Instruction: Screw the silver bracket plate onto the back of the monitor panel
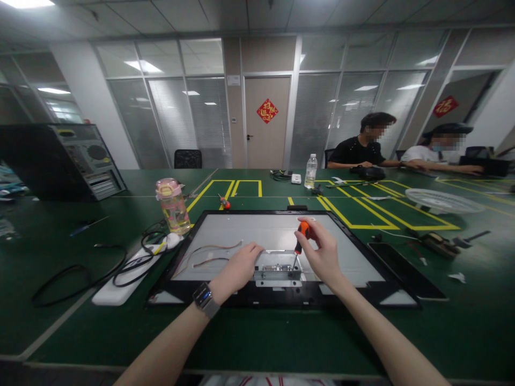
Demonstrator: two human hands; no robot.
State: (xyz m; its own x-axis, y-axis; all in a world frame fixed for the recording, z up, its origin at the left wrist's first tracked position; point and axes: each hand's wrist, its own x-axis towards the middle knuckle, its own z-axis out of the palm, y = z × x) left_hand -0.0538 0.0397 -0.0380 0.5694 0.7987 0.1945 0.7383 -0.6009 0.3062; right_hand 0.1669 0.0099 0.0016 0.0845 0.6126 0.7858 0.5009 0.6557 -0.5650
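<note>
An orange and black screwdriver (pixel 303 230) is gripped near the top of its handle by my right hand (pixel 324 252). Its shaft slants down to the right end of a silver metal bracket (pixel 277 272). My left hand (pixel 241 265) has its fingers together at the bracket's left end, pressing or gripping it; the fingertips are partly hidden. Under both hands lies a flat display panel (pixel 217 225) with a black frame and a pale grey back. Thin loose wires (pixel 209 261) run over the panel left of my left hand.
Left of the panel are a white power strip (pixel 129 279), black cables (pixel 76 268) and a pink bottle (pixel 173 206). A computer case (pixel 60 161) stands farther left. Right, a dark flat slab (pixel 406 271) lies close to the frame. Two people (pixel 362 145) sit across the table.
</note>
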